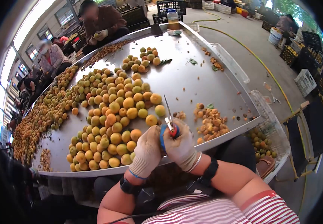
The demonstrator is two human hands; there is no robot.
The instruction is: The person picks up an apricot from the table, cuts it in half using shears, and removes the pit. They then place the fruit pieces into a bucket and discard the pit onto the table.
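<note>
My two gloved hands meet at the near edge of a big metal table (191, 80). My right hand (182, 147) grips a small knife (168, 112) with a red and blue handle, its blade pointing up and away. My left hand (146, 151) is closed against the right one; whether it holds a fruit I cannot tell. A large heap of yellow-orange fruit (109, 115) lies just left of my hands. A small pile of cut pieces (211, 125) lies to the right of them.
Other people sit along the table's far side: one (101, 22) at the far end, another (51, 56) at the left. A clear tub (269, 142) holding fruit hangs at the table's right edge. Black crates (170, 7) and a jar (173, 18) stand beyond. A hose (258, 59) crosses the floor.
</note>
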